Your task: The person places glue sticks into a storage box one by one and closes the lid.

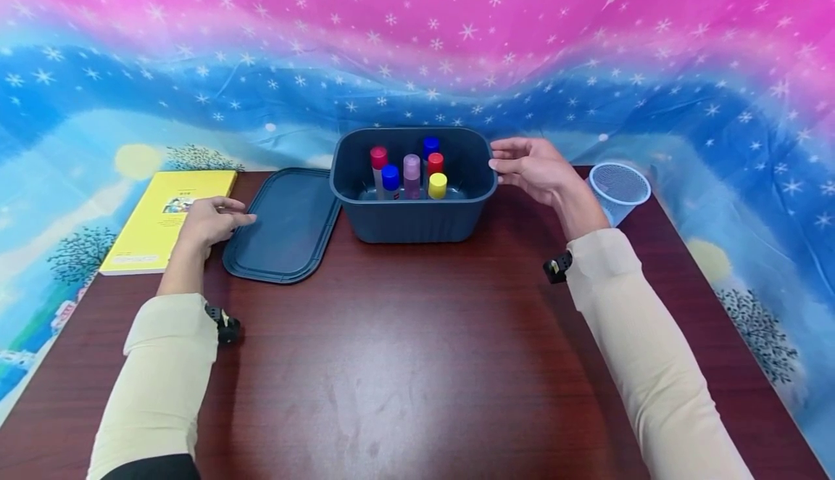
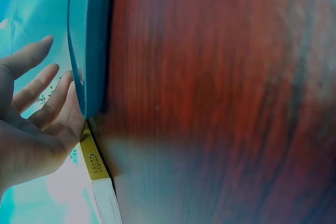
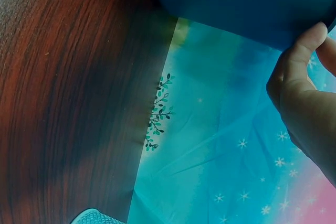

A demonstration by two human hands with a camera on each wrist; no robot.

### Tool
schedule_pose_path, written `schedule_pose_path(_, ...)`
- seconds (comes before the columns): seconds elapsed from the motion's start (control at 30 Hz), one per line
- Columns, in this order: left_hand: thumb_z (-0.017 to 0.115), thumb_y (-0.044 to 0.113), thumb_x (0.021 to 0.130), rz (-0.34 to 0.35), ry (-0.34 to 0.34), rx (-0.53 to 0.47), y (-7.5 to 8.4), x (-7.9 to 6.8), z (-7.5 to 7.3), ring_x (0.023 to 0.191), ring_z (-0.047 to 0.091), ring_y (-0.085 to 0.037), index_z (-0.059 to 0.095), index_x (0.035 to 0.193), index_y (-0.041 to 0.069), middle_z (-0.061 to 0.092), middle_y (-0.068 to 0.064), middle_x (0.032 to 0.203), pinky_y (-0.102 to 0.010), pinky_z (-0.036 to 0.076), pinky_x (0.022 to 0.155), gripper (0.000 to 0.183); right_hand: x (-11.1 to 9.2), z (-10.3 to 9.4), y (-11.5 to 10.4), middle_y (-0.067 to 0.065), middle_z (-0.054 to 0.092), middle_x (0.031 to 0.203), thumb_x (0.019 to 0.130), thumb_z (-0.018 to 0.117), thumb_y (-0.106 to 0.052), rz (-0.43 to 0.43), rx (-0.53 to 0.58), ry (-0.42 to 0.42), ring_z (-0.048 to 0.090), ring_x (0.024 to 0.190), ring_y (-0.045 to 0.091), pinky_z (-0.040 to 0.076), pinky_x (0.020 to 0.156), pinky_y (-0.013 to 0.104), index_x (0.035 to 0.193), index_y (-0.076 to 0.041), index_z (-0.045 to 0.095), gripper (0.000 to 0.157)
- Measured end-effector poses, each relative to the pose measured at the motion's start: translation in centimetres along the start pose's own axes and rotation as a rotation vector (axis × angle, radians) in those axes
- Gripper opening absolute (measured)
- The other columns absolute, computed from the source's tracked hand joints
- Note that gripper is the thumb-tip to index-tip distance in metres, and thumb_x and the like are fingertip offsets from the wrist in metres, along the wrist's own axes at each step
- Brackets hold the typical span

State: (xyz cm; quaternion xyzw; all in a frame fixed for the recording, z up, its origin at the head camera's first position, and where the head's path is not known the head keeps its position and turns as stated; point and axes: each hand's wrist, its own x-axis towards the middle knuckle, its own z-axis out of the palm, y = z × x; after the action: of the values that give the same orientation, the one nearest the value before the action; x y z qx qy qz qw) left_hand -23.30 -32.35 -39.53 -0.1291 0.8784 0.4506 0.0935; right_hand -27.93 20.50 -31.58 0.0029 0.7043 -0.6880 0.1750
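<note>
A dark blue-grey plastic bin (image 1: 412, 220) stands at the back of the table, with several upright capped tubes inside. Their caps are red, blue, purple and yellow. My right hand (image 1: 533, 168) is at the bin's right rim, its extended fingers touching the edge; in the right wrist view, fingertips meet the rim of the bin (image 3: 236, 3). On the left lies a flat lid (image 1: 283, 226) of the same colour, close beside the bin. My left hand (image 1: 212, 220) hovers between the lid and a yellow book (image 1: 146, 230), holding nothing, with its fingers loosely bent near the lid's left edge.
A light blue mesh pen cup (image 1: 618, 190) stands at the back right, behind my right wrist. The dark red-brown wooden table (image 1: 404, 349) stretches in front of the bin. A patterned pink and blue cloth (image 1: 417, 45) hangs behind and around the table.
</note>
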Motion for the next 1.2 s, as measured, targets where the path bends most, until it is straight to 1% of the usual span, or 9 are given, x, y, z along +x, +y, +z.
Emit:
schedule_pose_path(0.13,0.066,0.005,0.095,0.025,0.006,0.087,-0.4,0.5,0.1,0.084,0.055,-0.022,0.052,0.135,-0.008,0.061,-0.020,0.114,-0.030,0.050,0.067,0.045,0.0,0.0,0.0,0.012,0.049,0.119,0.101,0.055,0.002,-0.001,0.000,-0.003,0.060,0.097,0.016,0.055,0.076,0.023,0.149,0.008,0.038,0.051)
schedule_pose_path(0.23,0.063,-0.005,0.092,0.030,-0.005,0.126,-0.5,0.6,0.2,0.078,0.057,-0.020,0.054,0.133,-0.009,0.060,-0.020,0.112,-0.027,0.049,0.061,0.042,0.0,0.0,0.0,0.012,0.049,0.119,0.101,0.055,0.002,-0.002,0.001,-0.005,0.060,0.097,0.016,0.055,0.076,0.023,0.149,0.008,0.038,0.051)
schedule_pose_path(0.37,0.061,-0.008,0.091,0.034,-0.048,0.124,-0.3,0.4,0.1,0.084,0.061,-0.022,0.051,0.135,-0.010,0.056,-0.025,0.117,-0.026,0.055,0.066,0.044,0.0,0.0,0.1,0.013,0.049,0.119,0.101,0.055,0.003,-0.004,0.007,-0.007,0.061,0.096,0.016,0.055,0.076,0.023,0.149,0.009,0.038,0.051)
schedule_pose_path(0.57,0.057,0.000,0.099,0.020,-0.202,0.043,-0.4,-0.2,-0.6,0.094,0.067,-0.013,0.037,0.148,-0.012,0.048,-0.033,0.136,-0.034,0.059,0.085,0.054,0.0,-0.1,0.2,0.013,0.047,0.121,0.102,0.055,0.002,0.003,-0.009,-0.006,0.060,0.098,0.016,0.055,0.078,0.023,0.150,0.008,0.037,0.051)
schedule_pose_path(0.73,0.051,0.011,0.105,-0.012,-0.308,-0.041,-0.8,-0.5,-1.1,0.117,0.062,-0.026,0.029,0.152,-0.011,0.040,-0.034,0.146,-0.037,0.058,0.089,0.056,0.0,-0.2,0.1,0.013,0.047,0.122,0.102,0.055,0.000,0.007,-0.030,-0.003,0.059,0.100,0.016,0.055,0.079,0.023,0.151,0.007,0.037,0.052)
schedule_pose_path(0.83,0.048,0.013,0.107,-0.012,-0.311,-0.083,-0.7,-0.7,-1.3,0.120,0.056,-0.027,0.028,0.153,-0.009,0.044,-0.028,0.145,-0.037,0.057,0.091,0.055,0.0,-0.2,0.1,0.013,0.047,0.123,0.102,0.055,-0.001,0.005,-0.034,-0.002,0.059,0.100,0.016,0.055,0.078,0.023,0.151,0.007,0.037,0.052)
schedule_pose_path(1.0,0.052,0.012,0.106,0.002,-0.287,-0.157,-0.6,-1.0,-1.7,0.096,0.063,-0.002,0.031,0.153,-0.008,0.064,-0.001,0.117,-0.033,0.058,0.089,0.055,0.0,-0.2,0.0,0.013,0.047,0.122,0.102,0.055,0.000,0.002,-0.027,-0.004,0.059,0.099,0.016,0.055,0.077,0.022,0.150,0.007,0.037,0.052)
schedule_pose_path(1.1,0.054,0.008,0.104,0.016,-0.280,-0.203,-0.7,-1.1,-2.1,0.091,0.065,0.001,0.030,0.153,-0.010,0.065,0.013,0.101,-0.033,0.059,0.087,0.057,0.0,-0.1,0.0,0.013,0.047,0.122,0.102,0.055,0.000,0.000,-0.024,-0.004,0.060,0.097,0.016,0.055,0.076,0.022,0.150,0.008,0.038,0.051)
schedule_pose_path(1.2,0.055,0.005,0.103,0.039,-0.270,-0.230,-0.6,-1.4,-2.7,0.091,0.066,0.001,0.030,0.152,-0.012,0.066,0.018,0.097,-0.032,0.059,0.084,0.058,0.0,0.0,-0.1,0.013,0.047,0.122,0.102,0.055,0.000,0.002,-0.026,-0.004,0.060,0.097,0.015,0.055,0.076,0.022,0.150,0.008,0.037,0.051)
